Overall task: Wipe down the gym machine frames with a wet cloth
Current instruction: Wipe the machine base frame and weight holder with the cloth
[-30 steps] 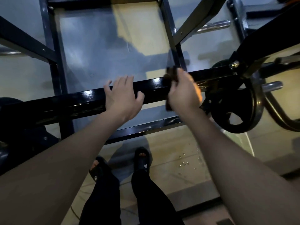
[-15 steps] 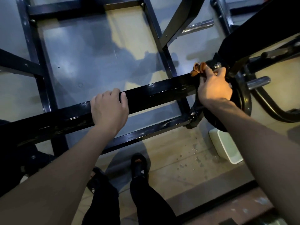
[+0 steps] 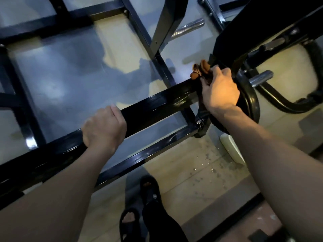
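Two hands; one brown cloth; two black sandals (toes peeking out); one round weight plate.

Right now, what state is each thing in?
Left hand: gripping the black frame bar.
Right hand: holding the orange cloth against the bar's end.
Frame bar: glossy.
Floor: spotted with droplets.
Weight plate: mounted upright beside the right hand.
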Tool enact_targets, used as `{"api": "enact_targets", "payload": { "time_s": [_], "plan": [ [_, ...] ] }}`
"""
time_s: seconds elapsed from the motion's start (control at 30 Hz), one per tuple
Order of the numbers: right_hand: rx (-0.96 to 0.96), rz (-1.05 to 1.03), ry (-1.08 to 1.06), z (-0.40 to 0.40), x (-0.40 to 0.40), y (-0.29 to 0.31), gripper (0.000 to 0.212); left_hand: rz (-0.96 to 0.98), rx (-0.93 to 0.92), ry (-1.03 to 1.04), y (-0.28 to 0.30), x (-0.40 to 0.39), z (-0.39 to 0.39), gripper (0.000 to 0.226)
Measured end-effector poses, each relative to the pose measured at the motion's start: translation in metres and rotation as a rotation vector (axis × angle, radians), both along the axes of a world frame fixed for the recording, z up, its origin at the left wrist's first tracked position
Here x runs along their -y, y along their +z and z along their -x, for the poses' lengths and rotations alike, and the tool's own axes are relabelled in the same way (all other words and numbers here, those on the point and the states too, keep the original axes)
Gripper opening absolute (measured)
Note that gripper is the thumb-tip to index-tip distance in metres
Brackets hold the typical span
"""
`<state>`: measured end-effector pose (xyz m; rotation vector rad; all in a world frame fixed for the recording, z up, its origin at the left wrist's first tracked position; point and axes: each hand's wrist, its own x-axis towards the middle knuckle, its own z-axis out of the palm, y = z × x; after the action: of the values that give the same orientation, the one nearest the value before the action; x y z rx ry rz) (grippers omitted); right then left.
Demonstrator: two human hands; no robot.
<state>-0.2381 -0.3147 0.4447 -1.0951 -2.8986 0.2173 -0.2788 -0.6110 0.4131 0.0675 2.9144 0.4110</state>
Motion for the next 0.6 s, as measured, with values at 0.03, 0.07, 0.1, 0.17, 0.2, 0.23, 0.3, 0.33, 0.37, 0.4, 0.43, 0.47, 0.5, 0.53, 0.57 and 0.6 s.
{"api": "enact_targets", "payload": {
  "time_s": [0.03, 0.07, 0.1, 0.17, 0.2, 0.23, 0.3, 0.33, 0.37, 0.4, 0.43, 0.47, 0.5, 0.53, 0.57, 0.6],
  "plan": [
    [-0.028, 0.027, -0.039, 0.005, 0.007, -0.002, 0.040, 0.001, -0.001, -0.005, 0.000, -0.001, 0.001, 0.059],
    [-0.051, 0.048, -0.065, 0.009, 0.014, -0.004, 0.040, 0.011, -0.001, -0.013, -0.001, 0.000, 0.002, 0.060],
    [-0.066, 0.057, -0.075, 0.007, 0.021, -0.007, 0.040, 0.025, -0.004, -0.030, -0.002, 0.001, 0.000, 0.060],
    [-0.113, 0.085, -0.005, 0.007, 0.031, -0.013, 0.039, 0.023, -0.028, -0.033, -0.004, 0.002, 0.000, 0.061],
    [-0.137, 0.096, 0.047, 0.004, 0.036, -0.014, 0.039, 0.023, -0.035, -0.038, -0.005, 0.001, 0.000, 0.061],
    [-0.152, 0.097, 0.096, -0.001, 0.038, -0.013, 0.039, 0.028, -0.044, -0.048, -0.006, 0.001, 0.000, 0.061],
    [-0.133, 0.051, 0.179, -0.009, 0.030, -0.013, 0.040, 0.033, -0.054, -0.042, -0.008, 0.001, 0.000, 0.063],
    [-0.108, 0.022, 0.195, -0.011, 0.024, -0.013, 0.040, 0.039, -0.045, -0.026, -0.009, 0.004, 0.001, 0.064],
    [-0.098, -0.004, 0.185, -0.012, 0.015, -0.012, 0.040, 0.039, -0.041, -0.006, -0.009, 0.003, -0.001, 0.065],
    [-0.112, -0.024, 0.158, -0.013, 0.005, -0.011, 0.041, 0.044, -0.041, 0.002, -0.008, 0.002, -0.003, 0.065],
    [-0.141, -0.036, 0.123, -0.013, -0.003, -0.010, 0.041, 0.045, -0.052, -0.006, -0.006, 0.001, -0.004, 0.066],
    [-0.179, -0.038, 0.094, -0.013, -0.005, -0.012, 0.040, 0.044, -0.070, -0.014, -0.006, 0.000, -0.005, 0.066],
    [-0.214, -0.030, 0.074, -0.013, -0.004, -0.016, 0.039, 0.043, -0.092, -0.022, -0.005, -0.001, -0.006, 0.066],
    [-0.248, -0.018, 0.067, -0.016, -0.002, -0.021, 0.038, 0.051, -0.120, -0.028, -0.006, -0.002, -0.008, 0.067],
    [-0.286, 0.003, 0.068, -0.018, 0.001, -0.026, 0.037, 0.062, -0.154, -0.033, -0.007, -0.001, -0.009, 0.066],
    [-0.339, 0.021, 0.082, -0.020, 0.005, -0.029, 0.035, 0.065, -0.201, -0.033, -0.009, -0.001, -0.010, 0.066]
  ]
}}
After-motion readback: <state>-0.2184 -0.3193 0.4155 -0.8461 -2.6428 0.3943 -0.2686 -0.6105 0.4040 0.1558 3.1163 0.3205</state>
